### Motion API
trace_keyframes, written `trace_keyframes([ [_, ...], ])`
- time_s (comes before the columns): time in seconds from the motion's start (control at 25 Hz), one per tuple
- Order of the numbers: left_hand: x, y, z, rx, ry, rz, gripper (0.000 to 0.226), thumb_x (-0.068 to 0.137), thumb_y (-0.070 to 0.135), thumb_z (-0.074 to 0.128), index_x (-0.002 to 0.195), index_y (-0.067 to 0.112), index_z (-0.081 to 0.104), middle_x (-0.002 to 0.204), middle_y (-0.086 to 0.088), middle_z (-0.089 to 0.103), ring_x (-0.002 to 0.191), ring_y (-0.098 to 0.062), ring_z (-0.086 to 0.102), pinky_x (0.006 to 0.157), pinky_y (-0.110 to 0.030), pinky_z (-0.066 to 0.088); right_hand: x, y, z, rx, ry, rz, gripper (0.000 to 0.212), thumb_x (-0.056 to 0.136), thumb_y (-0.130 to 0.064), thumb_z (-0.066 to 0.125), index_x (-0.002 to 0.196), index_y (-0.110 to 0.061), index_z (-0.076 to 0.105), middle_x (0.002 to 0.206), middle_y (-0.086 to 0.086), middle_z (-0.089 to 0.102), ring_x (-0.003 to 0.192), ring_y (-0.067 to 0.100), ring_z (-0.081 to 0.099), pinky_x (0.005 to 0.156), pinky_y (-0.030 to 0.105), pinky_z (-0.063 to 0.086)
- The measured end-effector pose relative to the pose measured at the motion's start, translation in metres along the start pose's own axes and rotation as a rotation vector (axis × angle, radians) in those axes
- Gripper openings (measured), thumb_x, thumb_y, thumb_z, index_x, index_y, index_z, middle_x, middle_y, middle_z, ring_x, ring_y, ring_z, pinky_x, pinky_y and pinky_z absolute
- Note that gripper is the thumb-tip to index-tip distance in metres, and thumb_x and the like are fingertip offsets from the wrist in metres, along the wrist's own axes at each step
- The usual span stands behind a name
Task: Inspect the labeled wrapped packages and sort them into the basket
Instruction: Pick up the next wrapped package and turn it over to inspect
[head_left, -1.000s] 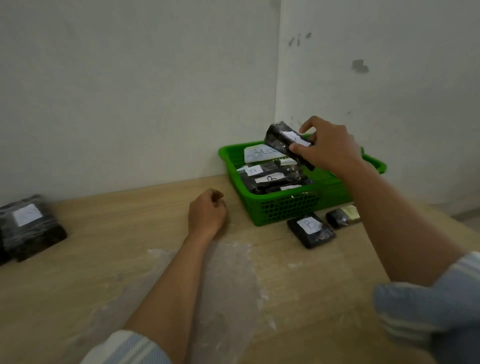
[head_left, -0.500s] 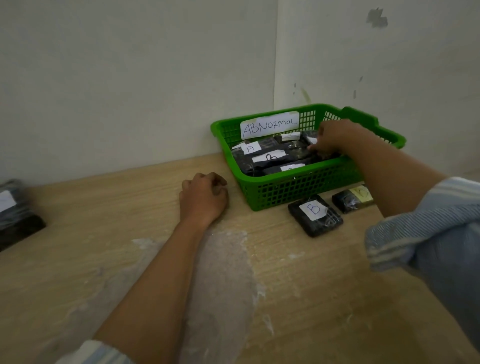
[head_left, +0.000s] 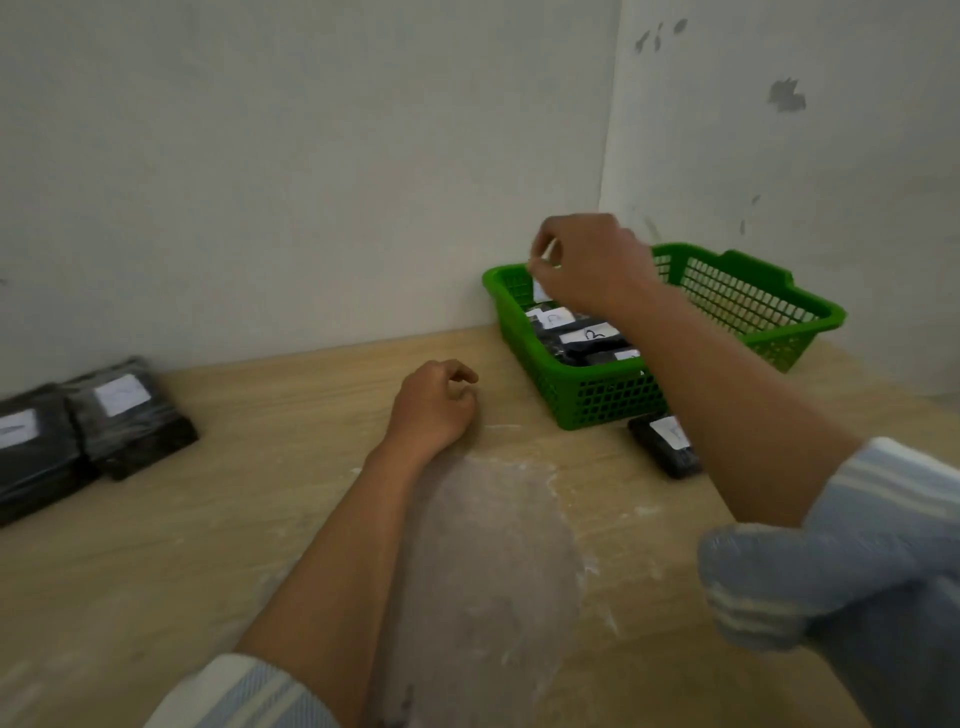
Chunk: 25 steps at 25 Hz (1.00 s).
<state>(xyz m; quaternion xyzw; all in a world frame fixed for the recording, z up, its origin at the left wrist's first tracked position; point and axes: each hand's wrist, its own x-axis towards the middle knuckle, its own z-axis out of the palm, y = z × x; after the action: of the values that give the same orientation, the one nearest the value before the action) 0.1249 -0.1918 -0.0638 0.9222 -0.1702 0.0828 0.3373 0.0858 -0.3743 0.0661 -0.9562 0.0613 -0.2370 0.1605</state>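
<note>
From the head view, the green plastic lattice basket (head_left: 597, 400) is sitting at the far right of the light wooden table (head_left: 260, 493), tucked into the corner of the white walls. Black film-wrapped packages with white paper labels (head_left: 592, 335) are lying inside its left half, labels facing up. They are lying side by side from far to near, with each long axis running roughly left to right and tilting slightly nearer at the right end.

The right hand (head_left: 592, 260) is hovering just above these packages, over the basket's far left corner. Its fingers are curling and its thumb and forefinger are meeting in a ring. The blur makes it impossible to tell whether they are pinching anything.

The left hand (head_left: 434, 410) is resting on the table left of the basket, well apart from every package, its fingers loosely curling around nothing.

One more black labelled package (head_left: 667, 447) is lying on the table just in front of the basket, partly hidden by the right forearm, its long axis pointing from far left to near right. Two larger black wrapped packs (head_left: 130, 415) are sitting at the far left edge, touching each other.

A pale dusty smear (head_left: 493, 545) is spreading across the near tabletop.
</note>
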Motion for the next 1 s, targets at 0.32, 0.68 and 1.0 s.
trace_keyframes([
  [0.32,-0.061,-0.116,-0.135,0.088,0.362,-0.152,0.015,0.092,0.015,0.061,0.098,0.019,0.074,0.115,-0.006,0.070,0.111,-0.029,0.059,0.095,-0.037,0.044,-0.082,-0.174,0.142,0.297,-0.343,-0.146,0.018,0.092,-0.035,0.062,0.109,-0.032,0.066,0.105,-0.006,0.070,0.106,0.020,0.065,0.091,0.037,0.053],
  [0.68,-0.109,-0.206,-0.193,-0.146,0.696,-0.369,0.019,0.093,0.004,0.057,0.099,0.016,0.070,0.115,-0.005,0.059,0.090,-0.013,0.061,0.084,-0.026,0.051,-0.100,-0.269,0.220,0.360,-0.359,-0.141,0.086,0.081,-0.059,0.073,0.149,-0.022,0.036,0.143,0.010,0.048,0.133,0.031,0.042,0.108,0.043,0.040],
  [1.0,-0.112,-0.209,-0.195,-0.276,0.707,-0.406,0.020,0.094,0.006,0.056,0.094,0.023,0.067,0.108,0.000,0.062,0.076,-0.001,0.055,0.068,-0.012,0.039,-0.086,-0.313,0.249,0.405,-0.281,-0.111,0.071,0.078,-0.056,0.071,0.134,-0.021,0.045,0.127,0.012,0.056,0.119,0.032,0.047,0.095,0.040,0.041],
])
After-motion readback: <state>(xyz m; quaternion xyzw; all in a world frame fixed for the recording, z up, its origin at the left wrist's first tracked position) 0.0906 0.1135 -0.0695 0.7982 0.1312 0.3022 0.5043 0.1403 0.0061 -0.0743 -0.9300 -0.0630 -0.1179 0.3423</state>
